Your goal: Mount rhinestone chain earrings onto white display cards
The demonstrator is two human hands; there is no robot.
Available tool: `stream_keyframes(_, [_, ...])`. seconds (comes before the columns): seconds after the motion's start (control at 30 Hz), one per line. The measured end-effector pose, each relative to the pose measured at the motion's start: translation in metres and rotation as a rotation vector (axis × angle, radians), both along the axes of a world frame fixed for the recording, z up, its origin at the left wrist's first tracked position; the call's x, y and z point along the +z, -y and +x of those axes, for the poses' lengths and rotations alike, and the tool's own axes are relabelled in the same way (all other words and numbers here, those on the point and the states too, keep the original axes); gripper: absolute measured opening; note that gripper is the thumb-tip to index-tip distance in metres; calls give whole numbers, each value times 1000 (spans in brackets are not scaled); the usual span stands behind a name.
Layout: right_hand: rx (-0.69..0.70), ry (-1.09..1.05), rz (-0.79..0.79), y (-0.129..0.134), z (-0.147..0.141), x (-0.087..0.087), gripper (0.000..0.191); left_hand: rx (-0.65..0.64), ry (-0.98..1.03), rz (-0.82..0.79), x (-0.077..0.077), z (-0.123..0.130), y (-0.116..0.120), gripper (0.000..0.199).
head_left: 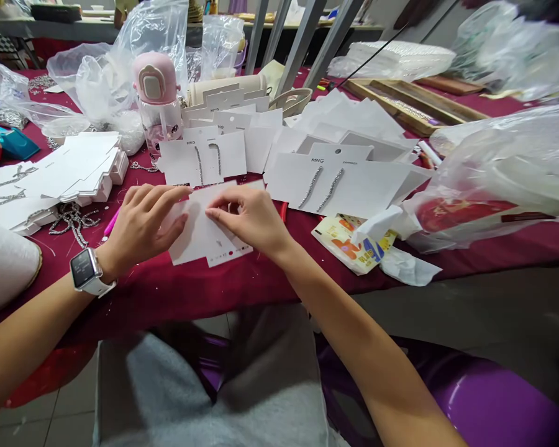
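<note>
Currently, the left hand (142, 223) and right hand (249, 217) press flat on a white card (205, 242).

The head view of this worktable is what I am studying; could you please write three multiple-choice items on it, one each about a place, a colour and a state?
1. Where does the pink-lidded water bottle stand?
A. On the floor
B. On the table, beyond the white earring cards
C. On the purple chair

2. What colour is the tablecloth?
A. Maroon
B. Blue
C. Green

3. What is the left hand doing?
A. Holding scissors
B. Resting on a white card
C. Reaching inside a plastic bag

1: B, it stands past the cards.
2: A, the tablecloth shows around the hands.
3: B, its fingers lie on the card, near the right hand.
</note>
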State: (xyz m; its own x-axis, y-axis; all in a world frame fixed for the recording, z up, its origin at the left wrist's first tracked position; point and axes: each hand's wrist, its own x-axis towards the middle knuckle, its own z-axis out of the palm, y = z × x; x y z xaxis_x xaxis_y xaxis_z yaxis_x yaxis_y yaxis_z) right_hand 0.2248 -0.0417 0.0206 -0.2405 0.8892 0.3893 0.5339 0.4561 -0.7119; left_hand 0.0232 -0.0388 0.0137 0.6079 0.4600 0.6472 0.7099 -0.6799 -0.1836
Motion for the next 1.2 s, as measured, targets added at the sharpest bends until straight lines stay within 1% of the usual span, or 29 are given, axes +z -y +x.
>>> stream_keyframes(0.07, [-71,28,84,3,-1,10,10,33,39,36,0,1,3,34])
stream_keyframes(0.1, [-91,33,100,5,-2,13,10,50,49,49,-1,1,4,34])
stream_keyframes(0.13, [-100,29,93,6,-3,13,11,63,47,47,-2,1,5,32])
stream_keyframes(0.2, [-96,3,13,6,-7,7,11,83,28,-3,-5,2,5,26])
stream_keyframes(0.3, [-80,-69,-189,2,-12,-10,12,88,16,-219,-12,5,1,24])
stream_keyframes(0.37, [-56,-116,-291,-1,-15,-21,13,94,92,-415,-15,9,-1,22])
stream_keyframes(0.47, [-12,-154,-366,-3,-16,-30,13,121,218,-716,-17,14,-4,17])
stream_keyframes(0.53, [17,-163,-396,-1,-17,-33,13,161,190,-857,-16,16,-4,15])
stream_keyframes(0.57, [32,-159,-403,0,-18,-34,13,187,151,-891,-16,16,-3,15])
stream_keyframes(0.67, [45,-141,-399,3,-20,-34,11,216,93,-877,-18,18,-2,14])
stream_keyframes(0.73, [36,-145,-418,4,-21,-33,10,197,144,-868,-21,20,0,13])
stream_keyframes(0.8, [37,-159,-451,4,-20,-33,10,181,219,-895,-24,23,0,13])
stream_keyframes(0.9, [65,-172,-467,2,-18,-33,10,162,285,-894,-29,25,0,16])
stream_keyframes(1.0, [106,-198,-462,-2,-13,-34,17,128,365,-918,-33,23,-3,17])
stream_keyframes(1.07, [84,-271,-443,-4,-10,-34,24,109,430,-987,-35,21,-6,16])
stream_keyframes(1.13, [43,-304,-393,-3,-8,-33,24,91,471,-1038,-36,20,-7,17])
stream_keyframes(1.2, [48,-210,-323,0,-8,-33,23,88,486,-1052,-36,19,-8,19])
